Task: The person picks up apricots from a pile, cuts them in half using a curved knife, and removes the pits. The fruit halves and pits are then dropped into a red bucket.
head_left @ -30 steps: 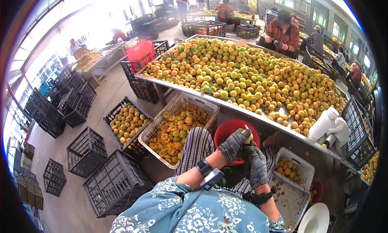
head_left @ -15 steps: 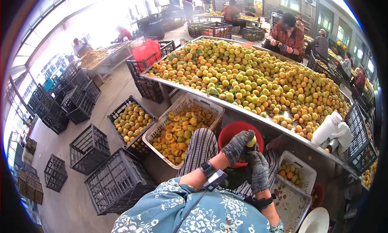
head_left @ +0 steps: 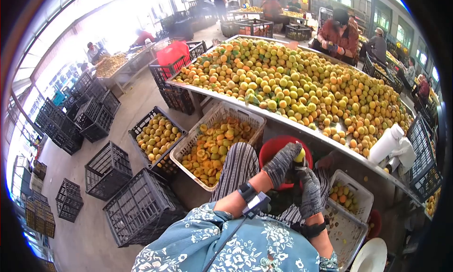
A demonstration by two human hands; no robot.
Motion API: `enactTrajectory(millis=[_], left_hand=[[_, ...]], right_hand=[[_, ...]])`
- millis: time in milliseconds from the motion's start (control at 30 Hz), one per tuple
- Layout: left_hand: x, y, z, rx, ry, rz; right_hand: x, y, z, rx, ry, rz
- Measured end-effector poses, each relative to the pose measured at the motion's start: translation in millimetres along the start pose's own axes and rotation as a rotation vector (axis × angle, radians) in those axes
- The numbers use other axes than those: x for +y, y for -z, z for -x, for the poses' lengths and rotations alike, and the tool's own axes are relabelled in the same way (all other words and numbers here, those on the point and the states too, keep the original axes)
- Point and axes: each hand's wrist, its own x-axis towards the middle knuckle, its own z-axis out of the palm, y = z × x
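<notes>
My left hand (head_left: 282, 164), in a grey glove, is closed on a yellow-green fruit (head_left: 300, 155) above a red bucket (head_left: 267, 150). My right hand (head_left: 309, 189), gloved too, is closed just below the fruit; what its fingers hold is too small to make out. The two hands are close together over my lap. To the left of my knee, a white basket (head_left: 177, 155) holds halved orange fruit. A metal table (head_left: 226, 100) piled with whole fruit (head_left: 283, 78) stands in front of me.
Black crates (head_left: 137, 208) stand on the floor at the left. A white crate with fruit (head_left: 365, 196) and a tray (head_left: 347, 236) are at the lower right. A white bottle (head_left: 386, 142) lies on the table's edge. Across the table sits a co-worker (head_left: 342, 36).
The camera view has shifted slightly, so the scene sits a little further right. Both hands remain together at the fruit, which now shows more upright between the fingers.
</notes>
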Motion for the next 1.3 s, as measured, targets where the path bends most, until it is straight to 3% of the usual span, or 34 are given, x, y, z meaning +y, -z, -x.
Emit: enactTrajectory(millis=[33, 100, 200, 500, 633, 767, 833, 867, 1033, 1133, 1233, 1300], left_hand=[[-1.6, -0.9, -1.1, -0.002, -0.089, 0.024], [7.0, 10.9, -0.2, -0.329, -0.075, 0.024], [13.4, 6.3, 9.1, -0.388, -0.032, 0.036], [5.4, 3.6, 12.7, -0.210, 0.000, 0.119], [7.7, 8.8, 12.3, -0.239, 0.015, 0.140], [15.3, 18.7, 7.9, -0.272, -0.131, -0.197], [18.3, 16.3, 11.0, -0.271, -0.176, -0.316], [19.4, 13.2, 12.6, -0.276, -0.165, -0.298], [18.2, 10.1, 9.2, -0.365, -0.101, -0.177], [20.0, 1.7, 17.0, -0.349, 0.058, -0.061], [31.8, 0.4, 22.6, -0.315, 0.027, -0.250], [40.0, 4.2, 19.8, -0.419, -0.133, -0.725]], right_hand=[[-2.0, 0.4, 2.9, -0.021, -0.009, 0.053], [11.7, 5.3, 1.9, -0.004, 0.038, 0.070], [14.7, 4.2, 8.0, 0.015, 0.126, 0.070], [15.9, 0.4, 4.8, 0.064, 0.176, 0.013], [14.6, 5.4, 1.0, 0.060, 0.197, 0.143], [30.6, 15.5, -6.2, 0.013, 0.280, 0.196], [19.3, 15.1, 2.6, -0.020, 0.196, 0.119], [14.2, 14.9, 6.2, -0.052, 0.115, 0.045], [14.0, 14.1, 12.3, -0.076, 0.158, 0.013], [14.1, 15.5, 10.4, -0.061, 0.173, -0.010], [21.7, 24.5, 8.2, -0.077, 0.171, -0.013], [22.1, 29.4, 7.4, -0.097, 0.184, 0.011]])
